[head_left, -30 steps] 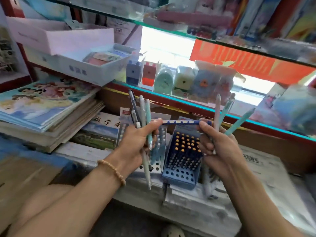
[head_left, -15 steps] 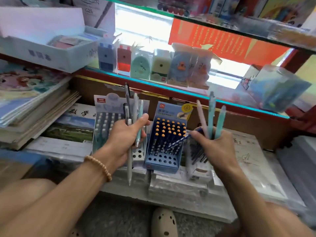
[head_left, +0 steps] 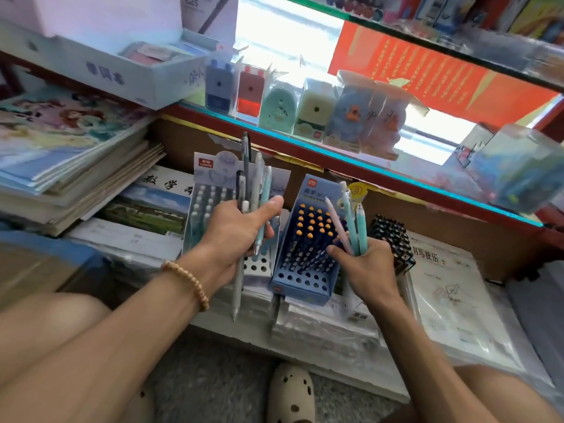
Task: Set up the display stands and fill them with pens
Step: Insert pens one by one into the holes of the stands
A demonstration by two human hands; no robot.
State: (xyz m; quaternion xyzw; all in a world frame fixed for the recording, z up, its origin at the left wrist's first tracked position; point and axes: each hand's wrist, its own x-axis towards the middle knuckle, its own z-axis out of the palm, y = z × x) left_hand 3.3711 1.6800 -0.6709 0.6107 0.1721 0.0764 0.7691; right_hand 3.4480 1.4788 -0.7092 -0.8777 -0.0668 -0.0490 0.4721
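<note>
Pens (head_left: 351,222), pastel pink and teal, upright

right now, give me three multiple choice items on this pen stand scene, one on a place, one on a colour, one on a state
1. Where does the blue display stand sit relative to the pale display stand?
A. to its right
B. on top of it
C. on the glass shelf above

2. What colour are the pen tops in the blue display stand?
A. green
B. orange
C. white

3. What is the left hand doing?
A. resting flat and empty
B. pressing a book
C. gripping a bunch of pens

Answers:
1 A, the two stand side by side, blue one on the right.
2 B, rows of orange tops fill its upper holes.
3 C, its fingers and thumb curl round several pens.
</note>
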